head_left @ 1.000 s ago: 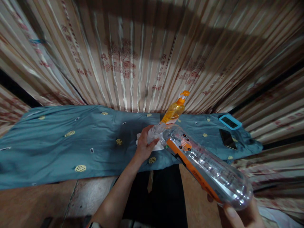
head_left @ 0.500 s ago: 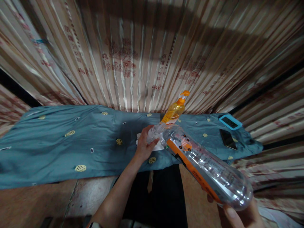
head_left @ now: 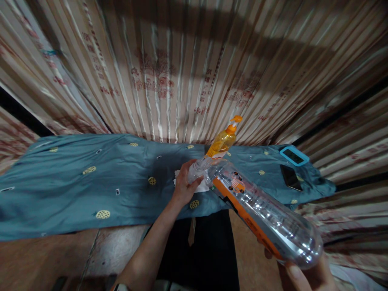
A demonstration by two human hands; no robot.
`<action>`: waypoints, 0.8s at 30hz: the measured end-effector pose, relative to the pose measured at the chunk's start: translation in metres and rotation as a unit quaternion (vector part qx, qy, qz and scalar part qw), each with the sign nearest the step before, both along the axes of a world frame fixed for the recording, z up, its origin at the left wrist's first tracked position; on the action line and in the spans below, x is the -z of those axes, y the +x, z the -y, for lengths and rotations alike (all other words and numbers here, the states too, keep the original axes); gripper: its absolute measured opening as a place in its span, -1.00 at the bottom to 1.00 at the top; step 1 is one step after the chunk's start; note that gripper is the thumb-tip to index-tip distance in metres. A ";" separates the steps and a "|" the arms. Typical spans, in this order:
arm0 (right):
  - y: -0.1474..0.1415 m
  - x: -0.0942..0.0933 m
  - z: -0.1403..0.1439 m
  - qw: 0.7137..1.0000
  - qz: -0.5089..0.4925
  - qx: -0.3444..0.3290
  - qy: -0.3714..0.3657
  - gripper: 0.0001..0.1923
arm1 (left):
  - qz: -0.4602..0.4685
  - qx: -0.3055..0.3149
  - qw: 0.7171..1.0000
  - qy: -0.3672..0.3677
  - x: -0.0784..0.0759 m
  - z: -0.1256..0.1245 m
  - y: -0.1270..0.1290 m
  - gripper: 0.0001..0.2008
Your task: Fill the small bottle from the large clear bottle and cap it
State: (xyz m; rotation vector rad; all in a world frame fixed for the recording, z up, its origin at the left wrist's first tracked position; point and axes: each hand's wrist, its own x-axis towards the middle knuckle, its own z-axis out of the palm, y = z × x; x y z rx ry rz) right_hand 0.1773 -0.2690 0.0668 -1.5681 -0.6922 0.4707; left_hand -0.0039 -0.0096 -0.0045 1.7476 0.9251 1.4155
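gripping the neck end of a large clear plastic bottle with an orange label [head_left: 257, 210], the left hand [head_left: 183, 184] has its fingers curled shut around the mouth area. the bottle lies tilted, neck toward 10 o'clock and base toward 4 o'clock. the right hand [head_left: 306, 273] cups the base from below at the frame's 5 o'clock corner; only a thumb and part of the palm show, so whether those fingers are fully closed cannot be told.

the bottle is held in the air above the near edge of a teal patterned cloth [head_left: 91, 182] spread over a surface. a white paper piece [head_left: 201, 186] lies on the cloth just under the left hand. a small orange pump bottle [head_left: 222, 141] stands upright just beyond the neck, at 12 o'clock from it. a blue-framed device [head_left: 293, 155] and a dark phone [head_left: 290, 177] lie at 2 o'clock, well apart from the hands.

hazards, as judged:
- the smooth base rests on a shallow cupped hold; a slip there would likely drop the bottle to the floor.
- the neck sits close to the pump bottle; a forward swing could tip it over.
- any liquid at the mouth could wet the paper and cloth.
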 end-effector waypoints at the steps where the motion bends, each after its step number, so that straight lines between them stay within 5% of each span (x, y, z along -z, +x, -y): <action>1: 0.000 0.001 0.000 1.000 0.003 0.000 0.002 -0.14 | 0.000 0.001 1.000 0.000 0.000 0.000 0.000 -0.48; 7: -0.010 -0.005 -0.007 0.997 -0.050 0.054 0.015 -0.09 | -0.005 0.006 1.000 -0.004 0.000 0.000 -0.001 -0.47; 24: 0.002 0.011 0.001 1.000 0.008 0.024 0.000 -0.12 | 0.004 0.004 1.000 0.008 0.001 0.000 0.000 -0.48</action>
